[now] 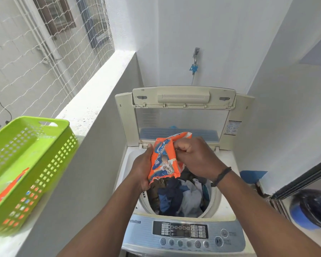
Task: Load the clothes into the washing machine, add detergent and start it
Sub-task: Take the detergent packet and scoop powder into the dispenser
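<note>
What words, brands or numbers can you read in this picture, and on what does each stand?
"TurboDrum": washer panel.
"START PAUSE", faint: beside a panel button.
Detergent packet: print too distorted to read.
Lid sticker: too small.
Display and other button labels: blurred.

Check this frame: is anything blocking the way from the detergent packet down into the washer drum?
Nothing visible does. The lid is folded up at the back, and the detergent packet, held by the left hand and pinched by the right hand, sits directly above the open drum, where the clothes lie.
</note>
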